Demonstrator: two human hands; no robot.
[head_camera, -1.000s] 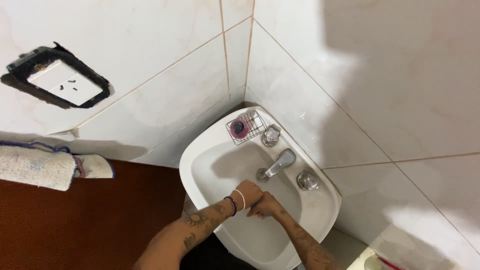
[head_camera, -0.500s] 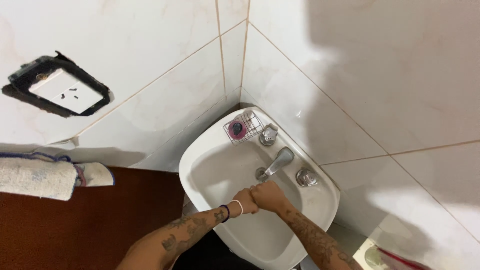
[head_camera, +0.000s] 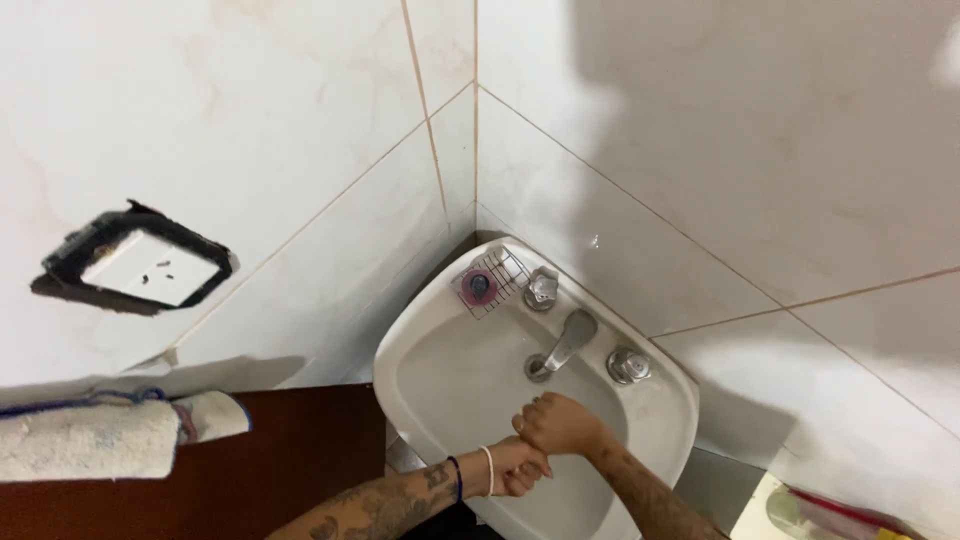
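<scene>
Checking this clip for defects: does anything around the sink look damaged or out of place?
Yes. The wall tile to the left has a rough, dark-edged rectangular hole broken through it. The sink itself looks intact; both hands, left hand and right hand, are clasped together over its basin.

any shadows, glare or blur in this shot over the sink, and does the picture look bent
Head view: a broad soft shadow darkens the tiled wall at upper right; the white sink is evenly lit, with small glints on the metal tap; the left hand and right hand, pressed together, look slightly soft; tile joints stay fairly straight, so little bending shows.
</scene>
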